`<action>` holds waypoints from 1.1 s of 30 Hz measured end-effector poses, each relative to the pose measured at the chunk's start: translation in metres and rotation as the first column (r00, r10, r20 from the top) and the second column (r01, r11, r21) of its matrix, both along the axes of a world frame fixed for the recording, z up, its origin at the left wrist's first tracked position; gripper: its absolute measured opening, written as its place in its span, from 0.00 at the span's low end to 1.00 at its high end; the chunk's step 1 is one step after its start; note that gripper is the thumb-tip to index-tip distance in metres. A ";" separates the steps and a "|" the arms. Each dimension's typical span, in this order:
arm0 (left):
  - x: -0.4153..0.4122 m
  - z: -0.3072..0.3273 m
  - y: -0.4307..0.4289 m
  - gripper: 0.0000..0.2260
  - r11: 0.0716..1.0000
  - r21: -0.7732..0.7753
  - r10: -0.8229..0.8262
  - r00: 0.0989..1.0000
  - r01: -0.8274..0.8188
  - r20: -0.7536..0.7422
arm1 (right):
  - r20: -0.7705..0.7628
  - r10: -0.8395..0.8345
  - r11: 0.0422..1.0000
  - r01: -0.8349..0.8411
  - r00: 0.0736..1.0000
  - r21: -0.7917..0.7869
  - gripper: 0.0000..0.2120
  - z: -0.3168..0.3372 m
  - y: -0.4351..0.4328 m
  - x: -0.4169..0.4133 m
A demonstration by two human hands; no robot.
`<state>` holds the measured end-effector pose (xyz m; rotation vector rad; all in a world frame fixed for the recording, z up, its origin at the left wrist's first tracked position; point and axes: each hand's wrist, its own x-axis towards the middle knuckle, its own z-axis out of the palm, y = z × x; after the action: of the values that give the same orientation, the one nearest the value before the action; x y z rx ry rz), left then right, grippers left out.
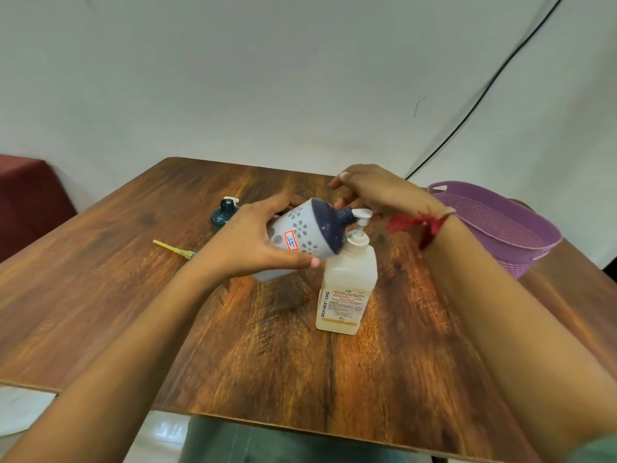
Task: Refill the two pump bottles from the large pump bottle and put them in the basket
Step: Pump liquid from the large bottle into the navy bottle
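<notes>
A left hand gripped the floral pump bottle, tilted above the table with its neck at the large pump bottle's spout, best held steady there; the right hand's grip was unclear.

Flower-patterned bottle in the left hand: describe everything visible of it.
The flowered bottle looks like pale plastic with grey flower marks, a dark blue shoulder and neck, and a red-edged sticker with blue writing. No pump shows on it. The left hand grips its body, tilting it rightwards so the neck nears the spout of the large pump bottle. The right hand is by the neck.
</notes>
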<state>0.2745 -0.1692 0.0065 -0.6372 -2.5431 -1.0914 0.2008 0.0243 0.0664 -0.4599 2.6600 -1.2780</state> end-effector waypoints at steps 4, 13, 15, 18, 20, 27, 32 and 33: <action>0.002 -0.003 -0.002 0.32 1.000 0.025 -0.013 1.000 0.013 -0.011 | 0.131 -0.021 0.995 0.007 0.991 0.103 0.16 -0.005 -0.015 -0.002; 0.000 -0.010 -0.004 0.32 0.992 0.129 -0.019 0.998 0.011 0.059 | 0.104 0.017 1.000 -0.018 0.994 0.011 0.16 -0.024 -0.012 -0.002; -0.002 -0.011 -0.005 0.31 0.993 0.119 -0.030 0.996 0.020 0.083 | 0.127 0.034 0.999 -0.031 0.991 -0.027 0.17 -0.031 -0.010 -0.003; -0.004 -0.012 -0.005 0.31 0.995 0.097 -0.032 0.994 0.022 0.102 | 0.108 0.039 0.999 -0.035 0.993 -0.034 0.18 -0.033 -0.009 -0.004; -0.004 -0.010 -0.006 0.32 0.996 0.084 -0.023 0.995 0.014 0.101 | 0.050 0.027 0.999 -0.028 0.998 0.035 0.18 -0.028 -0.009 -0.005; -0.007 0.006 -0.013 0.32 1.000 0.017 -0.024 0.997 0.023 0.071 | 0.115 0.073 0.988 -0.088 0.991 0.130 0.13 -0.010 -0.017 -0.006; -0.008 -0.002 -0.014 0.32 0.999 0.010 -0.054 0.991 0.053 0.126 | 0.140 0.086 0.995 -0.078 0.986 -0.062 0.19 -0.029 -0.009 -0.002; -0.008 -0.003 -0.013 0.32 0.998 0.026 -0.068 0.988 0.065 0.140 | 0.128 0.090 0.994 -0.081 0.988 -0.071 0.19 -0.032 -0.008 -0.002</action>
<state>0.2660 -0.1822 0.0035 -0.6652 -2.6416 -1.2254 0.1991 0.0159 0.0349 -0.4756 2.4702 -1.3247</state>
